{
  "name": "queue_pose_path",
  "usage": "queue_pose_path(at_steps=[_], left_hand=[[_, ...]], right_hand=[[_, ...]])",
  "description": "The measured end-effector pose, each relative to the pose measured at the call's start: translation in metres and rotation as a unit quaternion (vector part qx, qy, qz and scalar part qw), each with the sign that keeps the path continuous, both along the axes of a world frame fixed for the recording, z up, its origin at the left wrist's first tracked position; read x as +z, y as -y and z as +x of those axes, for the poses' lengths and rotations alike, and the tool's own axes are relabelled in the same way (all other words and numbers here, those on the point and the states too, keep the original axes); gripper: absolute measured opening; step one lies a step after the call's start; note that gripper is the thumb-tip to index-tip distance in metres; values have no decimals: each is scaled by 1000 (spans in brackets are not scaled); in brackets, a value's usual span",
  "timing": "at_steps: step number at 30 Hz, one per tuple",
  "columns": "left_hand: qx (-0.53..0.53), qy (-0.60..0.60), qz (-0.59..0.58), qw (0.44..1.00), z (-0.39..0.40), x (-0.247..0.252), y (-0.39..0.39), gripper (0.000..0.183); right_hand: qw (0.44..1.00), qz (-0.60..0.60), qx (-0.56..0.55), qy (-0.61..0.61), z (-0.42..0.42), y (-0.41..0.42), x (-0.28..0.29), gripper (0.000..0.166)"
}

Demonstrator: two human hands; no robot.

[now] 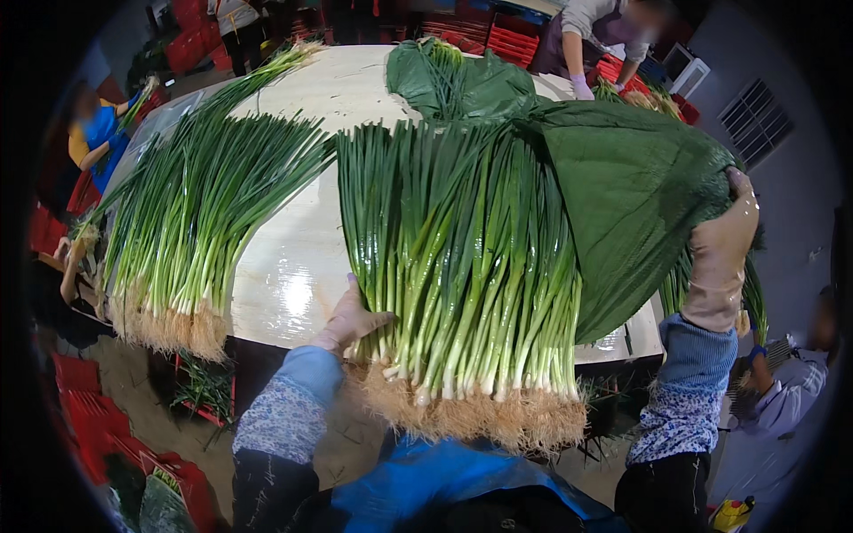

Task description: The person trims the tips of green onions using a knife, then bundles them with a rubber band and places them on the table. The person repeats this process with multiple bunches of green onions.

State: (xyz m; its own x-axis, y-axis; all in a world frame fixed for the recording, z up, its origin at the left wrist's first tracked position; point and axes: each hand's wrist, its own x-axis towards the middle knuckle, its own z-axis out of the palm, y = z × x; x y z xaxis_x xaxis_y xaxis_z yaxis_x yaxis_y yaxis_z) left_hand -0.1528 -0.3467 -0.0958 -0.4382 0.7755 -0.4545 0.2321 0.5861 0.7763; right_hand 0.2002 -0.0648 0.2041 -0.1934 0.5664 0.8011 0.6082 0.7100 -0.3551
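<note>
A broad layer of scallions (466, 266) lies before me on the pale tabletop (293, 266), its leaves pointing away and its roots overhanging the near edge. My left hand (350, 316), in a thin glove, rests against the layer's left side, with thumb and a finger spread apart. Raised on the right, my gloved right hand (726, 220) grips the outer edge of a green woven plastic sheet (633, 206). The sheet slopes from my hand down to the layer's right side. Some of its fingertips are hidden by the sheet and the glove.
To the left lies another scallion pile (180, 226). A second green sheet (493, 80) with scallions sits at the far side. Co-workers stand around the table, one at the far right (580, 40). Red crates (93, 406) are stacked at lower left.
</note>
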Motion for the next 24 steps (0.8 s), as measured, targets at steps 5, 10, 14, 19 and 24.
queue_pose_path(at_steps=[5, 10, 14, 19, 24], left_hand=[[-5, -209, -2, 978, 10, 51, -22, 100], [-283, -323, 196, 881, 147, 129, -88, 84], [-552, -323, 208, 740, 271, 115, -134, 78], [-584, -341, 305, 671, 306, 84, -162, 67], [-570, -367, 281, 679, 327, 111, -163, 54]], right_hand=[[906, -229, 167, -316, 93, -33, -13, 30], [990, -102, 41, -88, 110, -24, -18, 42], [999, 13, -24, 42, 102, -11, -6, 51], [997, -42, 58, 17, 104, -16, 27, 45], [993, 59, 56, 84, 107, -46, 59, 50]])
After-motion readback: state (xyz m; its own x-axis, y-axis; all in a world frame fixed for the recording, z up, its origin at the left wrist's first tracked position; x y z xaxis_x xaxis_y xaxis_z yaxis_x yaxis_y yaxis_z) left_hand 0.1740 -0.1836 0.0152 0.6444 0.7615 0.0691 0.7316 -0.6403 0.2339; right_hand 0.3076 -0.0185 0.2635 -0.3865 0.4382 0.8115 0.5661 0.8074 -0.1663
